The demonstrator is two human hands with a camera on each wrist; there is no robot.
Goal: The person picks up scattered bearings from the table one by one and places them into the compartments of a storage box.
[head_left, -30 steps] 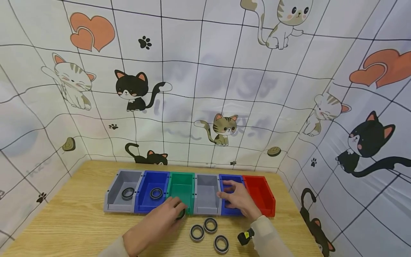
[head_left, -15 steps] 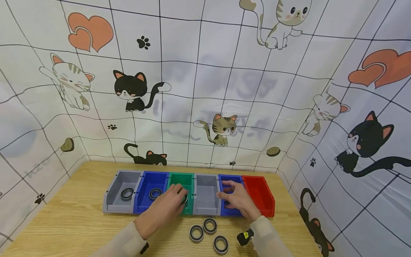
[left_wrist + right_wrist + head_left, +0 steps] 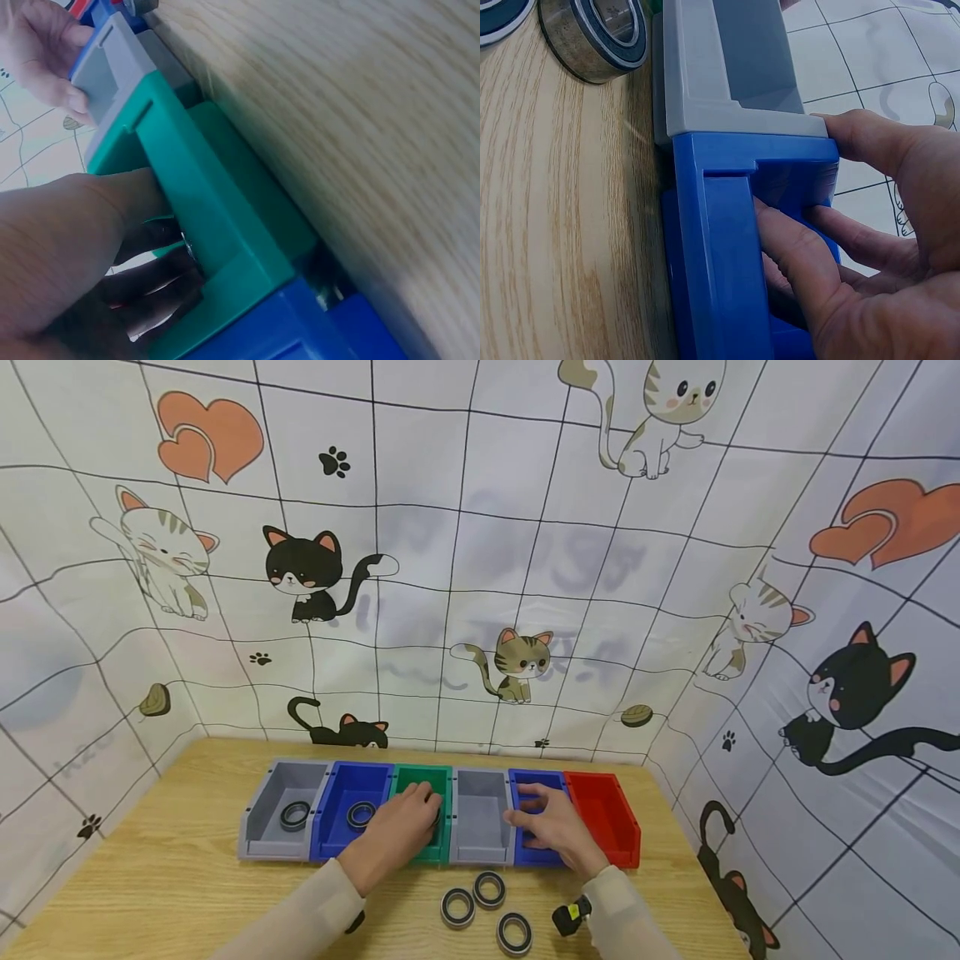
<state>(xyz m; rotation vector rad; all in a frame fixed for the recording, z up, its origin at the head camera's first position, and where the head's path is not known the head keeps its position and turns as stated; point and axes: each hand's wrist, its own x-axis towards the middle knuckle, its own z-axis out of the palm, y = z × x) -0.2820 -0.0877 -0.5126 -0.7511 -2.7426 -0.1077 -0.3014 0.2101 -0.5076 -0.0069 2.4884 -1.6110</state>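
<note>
My left hand [image 3: 405, 822] reaches into the green bin [image 3: 408, 773] and holds a ball bearing, mostly hidden by the fingers; a thin shiny edge of the bearing [image 3: 187, 247] shows in the left wrist view. My right hand [image 3: 557, 825] is at the blue bin [image 3: 727, 247] second from the right. One fingertip touches the rim beside the grey bin [image 3: 697, 82], while other fingers hang loosely inside the blue one, with nothing held. Two more bearings lie in bins at the left, one in the grey bin [image 3: 258, 822], one in the blue bin [image 3: 330, 839].
Three loose bearings sit on the wooden table before the bins: the left one [image 3: 444, 907], the upper one [image 3: 477, 890] and the lower one [image 3: 501, 935]. A red bin [image 3: 603, 814] ends the row at right. A cat-print curtain [image 3: 420, 543] hangs behind the table.
My left hand has moved from the front edge of the green bin up and inward over it, carrying the bearing along. The right hand has stayed in place.
</note>
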